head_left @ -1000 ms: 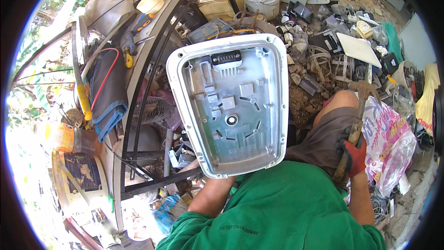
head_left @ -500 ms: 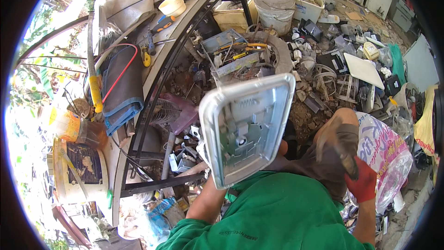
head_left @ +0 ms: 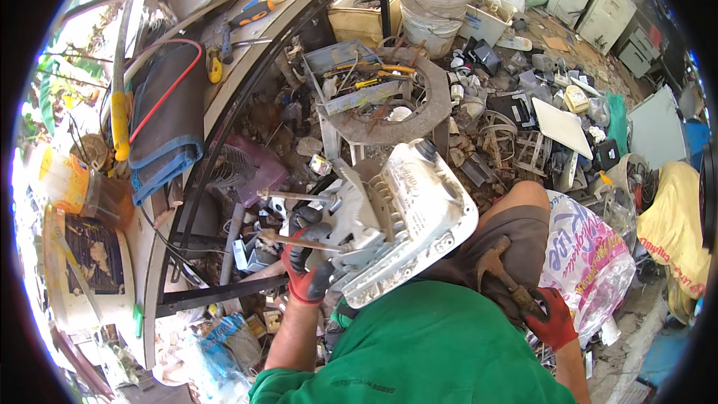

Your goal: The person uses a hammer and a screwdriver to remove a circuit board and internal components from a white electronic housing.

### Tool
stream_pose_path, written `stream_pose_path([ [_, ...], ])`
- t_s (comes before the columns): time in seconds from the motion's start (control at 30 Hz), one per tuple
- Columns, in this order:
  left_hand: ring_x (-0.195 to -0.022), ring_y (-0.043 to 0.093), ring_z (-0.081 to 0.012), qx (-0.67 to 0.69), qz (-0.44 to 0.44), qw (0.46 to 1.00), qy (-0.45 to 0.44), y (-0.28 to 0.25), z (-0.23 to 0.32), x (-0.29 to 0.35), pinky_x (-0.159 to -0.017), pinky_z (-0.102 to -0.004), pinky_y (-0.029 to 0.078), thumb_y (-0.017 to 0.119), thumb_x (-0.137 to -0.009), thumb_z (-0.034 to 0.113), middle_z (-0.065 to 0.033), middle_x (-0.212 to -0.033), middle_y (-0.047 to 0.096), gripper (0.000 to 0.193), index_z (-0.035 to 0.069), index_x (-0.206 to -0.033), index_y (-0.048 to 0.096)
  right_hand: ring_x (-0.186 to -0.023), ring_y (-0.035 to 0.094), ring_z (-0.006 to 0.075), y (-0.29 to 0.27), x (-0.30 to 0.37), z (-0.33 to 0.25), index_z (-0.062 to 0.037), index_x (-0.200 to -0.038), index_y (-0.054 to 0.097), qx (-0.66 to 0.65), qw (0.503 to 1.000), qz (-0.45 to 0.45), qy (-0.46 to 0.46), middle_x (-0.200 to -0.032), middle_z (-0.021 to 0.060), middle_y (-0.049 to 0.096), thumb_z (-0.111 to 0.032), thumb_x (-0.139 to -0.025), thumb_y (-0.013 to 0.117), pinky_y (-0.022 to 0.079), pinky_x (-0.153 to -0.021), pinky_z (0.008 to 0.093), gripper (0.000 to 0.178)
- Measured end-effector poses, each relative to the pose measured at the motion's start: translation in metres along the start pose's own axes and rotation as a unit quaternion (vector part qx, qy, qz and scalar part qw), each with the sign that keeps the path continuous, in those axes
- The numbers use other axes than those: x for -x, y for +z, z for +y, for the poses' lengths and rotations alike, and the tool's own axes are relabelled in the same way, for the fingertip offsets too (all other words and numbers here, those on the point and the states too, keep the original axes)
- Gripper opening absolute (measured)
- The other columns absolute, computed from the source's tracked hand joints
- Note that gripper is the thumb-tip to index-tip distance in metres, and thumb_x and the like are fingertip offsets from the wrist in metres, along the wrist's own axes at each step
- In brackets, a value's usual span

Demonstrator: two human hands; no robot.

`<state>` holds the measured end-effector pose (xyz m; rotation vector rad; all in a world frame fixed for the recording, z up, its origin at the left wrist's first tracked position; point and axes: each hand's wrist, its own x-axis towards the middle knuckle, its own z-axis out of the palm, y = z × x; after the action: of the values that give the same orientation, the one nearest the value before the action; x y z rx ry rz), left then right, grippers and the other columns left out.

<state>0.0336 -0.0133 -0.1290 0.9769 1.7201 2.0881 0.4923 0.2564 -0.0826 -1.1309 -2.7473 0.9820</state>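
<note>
My left hand (head_left: pixel 307 258), in a red and dark glove, is closed on the bracket side of a finned metal lamp housing (head_left: pixel 430 206). The housing is pale grey, dirty and tilted, its ribbed back turned up above my lap. Two long rusty bolts (head_left: pixel 299 242) stick out leftward from its bracket (head_left: pixel 359 213), close to my fingers. On the right, my gloved right hand (head_left: pixel 552 319) grips the handle of a hammer (head_left: pixel 499 269). The rusty hammer head lies over my right thigh, apart from the housing.
Ahead stands a round-topped stand (head_left: pixel 437 93) with a metal tray (head_left: pixel 351 78) of hand tools. Scrap parts cover the ground to its right. A long table (head_left: pixel 250 49) runs along the left. Beside my right leg sits a printed plastic bag (head_left: pixel 587 262).
The housing has turned over, from its framed, recessed face to its finned back with the bracket and bolts. The hammer, blurred before, now shows clearly in my right hand.
</note>
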Motion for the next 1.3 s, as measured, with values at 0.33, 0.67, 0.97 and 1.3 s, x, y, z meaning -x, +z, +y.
stream_pose_path([
  [0.33,-0.125,0.054,-0.0298,-0.008,-0.029,0.999,0.027,0.015,0.008,-0.010,-0.107,-0.0421,0.041,0.083,-0.071,0.028,-0.0177,-0.133,0.056,0.075,-0.006,-0.132,0.056,-0.119,0.059,0.0372,-0.010,-0.056,-0.063,0.0028,-0.135,0.051,-0.171,0.977,0.104,-0.080,-0.127,0.0223,0.060,-0.008,-0.080,0.073,0.048,-0.101,0.0444,0.060],
  [0.67,-0.111,0.066,-0.0381,0.632,-0.120,0.701,-0.308,0.047,-0.024,-0.006,-0.101,-0.0493,0.051,0.067,-0.087,0.022,-0.0212,-0.119,0.067,0.053,-0.005,-0.131,0.058,-0.131,0.054,0.0240,-0.001,-0.236,-0.174,-0.0032,-0.150,0.040,-0.279,0.902,0.019,-0.328,-0.144,0.0186,0.053,-0.021,-0.097,0.067,0.044,-0.108,0.0372,0.063],
  [0.97,-0.101,0.069,-0.0331,0.440,-0.091,0.821,-0.353,0.031,-0.050,0.010,-0.095,-0.0447,0.054,0.057,-0.095,0.020,-0.0172,-0.107,0.071,0.039,-0.004,-0.126,0.061,-0.110,0.062,0.0166,0.053,-0.251,-0.209,-0.0004,-0.137,0.054,-0.429,0.870,-0.061,-0.235,-0.121,0.0123,0.067,-0.013,-0.099,0.061,0.050,-0.096,0.0321,0.041],
  [1.3,-0.101,0.069,-0.0243,-0.198,0.098,0.930,-0.293,-0.062,0.011,-0.014,-0.097,-0.0389,0.053,0.053,-0.103,0.021,-0.0128,-0.107,0.072,0.036,-0.003,-0.129,0.060,-0.107,0.058,0.0111,0.048,-0.246,-0.204,-0.0038,-0.149,0.041,-0.367,0.870,-0.146,-0.295,-0.121,0.0073,0.064,-0.010,-0.102,0.056,0.049,-0.093,0.0300,0.050],
])
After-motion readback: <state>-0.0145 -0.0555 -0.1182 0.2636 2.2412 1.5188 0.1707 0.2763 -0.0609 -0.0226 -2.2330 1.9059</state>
